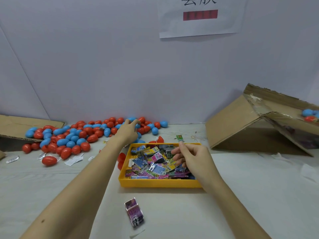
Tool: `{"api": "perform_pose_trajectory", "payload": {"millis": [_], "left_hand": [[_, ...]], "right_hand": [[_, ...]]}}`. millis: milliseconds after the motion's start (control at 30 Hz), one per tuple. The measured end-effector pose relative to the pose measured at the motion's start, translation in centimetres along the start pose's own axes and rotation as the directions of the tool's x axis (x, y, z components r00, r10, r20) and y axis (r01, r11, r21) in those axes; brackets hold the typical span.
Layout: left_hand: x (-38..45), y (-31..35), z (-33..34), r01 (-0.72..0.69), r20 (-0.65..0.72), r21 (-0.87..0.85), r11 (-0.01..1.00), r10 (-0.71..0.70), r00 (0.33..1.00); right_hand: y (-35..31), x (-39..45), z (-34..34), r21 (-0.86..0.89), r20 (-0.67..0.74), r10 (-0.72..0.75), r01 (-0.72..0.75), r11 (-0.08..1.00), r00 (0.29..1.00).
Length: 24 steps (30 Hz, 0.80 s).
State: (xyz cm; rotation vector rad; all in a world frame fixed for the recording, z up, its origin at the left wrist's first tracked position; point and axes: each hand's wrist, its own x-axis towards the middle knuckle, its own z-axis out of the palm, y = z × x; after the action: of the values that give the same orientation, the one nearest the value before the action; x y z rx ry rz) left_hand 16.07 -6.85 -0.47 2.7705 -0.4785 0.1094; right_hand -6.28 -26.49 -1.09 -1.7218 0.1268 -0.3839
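Left hand over the eggs, right hand holding a packet above the tray

On the grey desk (241, 195) the heap of red and blue eggs (72, 137) runs along the wall through the left and centre of the frame, beyond the yellow tray (155, 184) of printed packets (151, 163); the left hand (128, 131) is the nearer one to the heap, stretched up-frame at its right end, its grip apart with fingers loosely bent over a blue egg (132, 119) just under the fingertips, so the take looks like a short drop and close, while the right hand (191, 156) hovers above the tray's upper right part, thumb and forefinger pinched on a green packet (180, 138) that stands upright, long axis pointing up-frame, well apart from the heap
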Motion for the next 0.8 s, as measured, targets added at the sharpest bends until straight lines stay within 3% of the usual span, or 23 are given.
{"api": "perform_pose_trajectory", "payload": {"millis": [167, 300, 433, 500, 600, 700, 733, 800], "left_hand": [[-0.3, -0.5, -0.4, -0.009, -0.037, -0.087, 0.996, 0.005, 0.999], [-1.8, -0.5, -1.2, -0.031, -0.082, -0.058, 0.998, 0.026, 0.996], [-5.2, 0.4, -2.7, -0.14, -0.283, -0.092, 0.986, 0.109, 0.953], [-8.1, 1.2, -3.3, -0.209, -0.366, -0.213, 0.954, 0.121, 0.923], [-13.3, 3.1, -3.7, -0.227, -0.41, -0.534, 0.814, -0.014, 0.912], [-17.8, 5.1, -3.2, -0.168, -0.266, -0.853, 0.495, -0.134, 0.955], [-18.7, 5.6, -3.0, -0.151, -0.225, -0.894, 0.422, -0.131, 0.965], [-19.9, 6.4, -2.6, -0.152, -0.197, -0.914, 0.377, -0.083, 0.977]], "right_hand": [[0.2, 0.2, 0.0, 0.015, 0.008, 0.015, -0.015, 1.0, 1.0], [0.0, -0.1, 0.0, 0.001, -0.001, 0.02, -0.02, 1.0, 1.0], [-0.3, -0.2, 0.0, -0.032, -0.007, 0.024, -0.024, 0.999, 1.0], [-0.4, -0.2, 0.0, -0.052, -0.01, 0.025, -0.025, 0.998, 1.0], [-0.4, -0.3, 0.0, -0.088, -0.011, 0.016, -0.017, 0.996, 1.0], [-0.4, -0.4, 0.1, -0.156, -0.021, -0.001, -0.003, 0.988, 1.0], [-0.5, -0.5, 0.1, -0.171, -0.02, -0.013, 0.009, 0.985, 1.0], [-0.6, -0.6, 0.2, -0.199, -0.02, -0.043, 0.038, 0.979, 0.999]]}}
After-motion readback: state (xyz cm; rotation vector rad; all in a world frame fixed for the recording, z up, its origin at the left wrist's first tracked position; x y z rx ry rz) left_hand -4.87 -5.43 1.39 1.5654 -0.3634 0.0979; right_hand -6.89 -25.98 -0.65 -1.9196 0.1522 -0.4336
